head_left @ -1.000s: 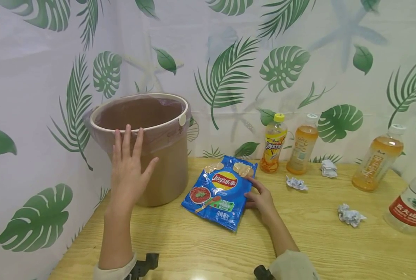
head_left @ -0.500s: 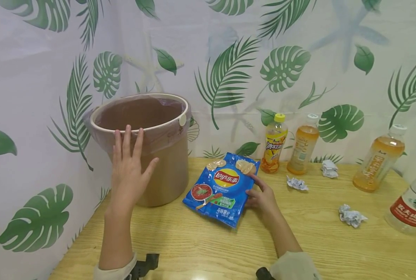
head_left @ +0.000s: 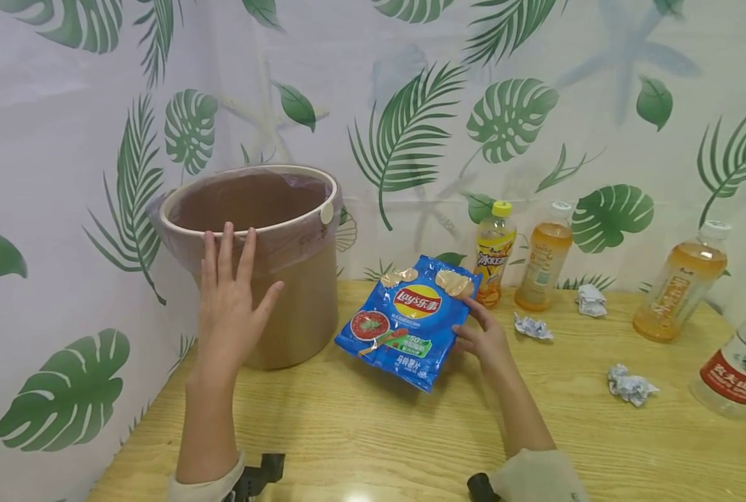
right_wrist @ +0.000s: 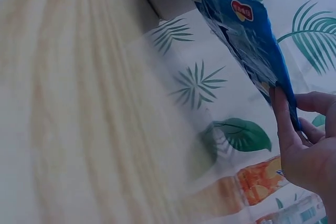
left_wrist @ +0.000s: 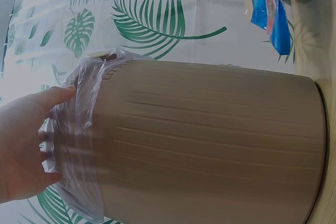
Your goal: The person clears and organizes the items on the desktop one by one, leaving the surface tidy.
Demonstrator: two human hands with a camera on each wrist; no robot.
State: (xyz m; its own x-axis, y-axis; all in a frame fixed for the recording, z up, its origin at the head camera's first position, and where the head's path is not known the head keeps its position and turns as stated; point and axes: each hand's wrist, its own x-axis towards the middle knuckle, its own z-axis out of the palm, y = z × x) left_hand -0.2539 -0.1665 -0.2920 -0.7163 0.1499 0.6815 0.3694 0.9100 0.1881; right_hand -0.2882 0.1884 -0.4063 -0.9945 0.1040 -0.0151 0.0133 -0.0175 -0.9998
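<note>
A blue Lay's chip bag (head_left: 410, 321) is lifted off the table, tilted, label up. At its right edge my right hand (head_left: 487, 341) pinches it between thumb and fingers; the right wrist view shows the bag (right_wrist: 244, 40) edge-on in the hand (right_wrist: 310, 140). My left hand (head_left: 231, 314) lies with straight, spread fingers against the near rim of a tan trash bin (head_left: 298, 300). Clear plastic liner (left_wrist: 79, 124) folds over that rim, and in the left wrist view the left hand (left_wrist: 26, 140) touches it.
Behind the bag stand a yellow-capped tea bottle (head_left: 493, 254) and a white-capped one (head_left: 542, 261). Farther right are another tea bottle (head_left: 680, 286) and a red-labelled water bottle (head_left: 737, 366). Crumpled papers (head_left: 630, 385) lie among them. A leaf-print sheet (head_left: 423, 42) covers the walls.
My right hand has raised the chip bag off the table and moved it slightly back and to the right. My left hand has stayed at the bin's rim.
</note>
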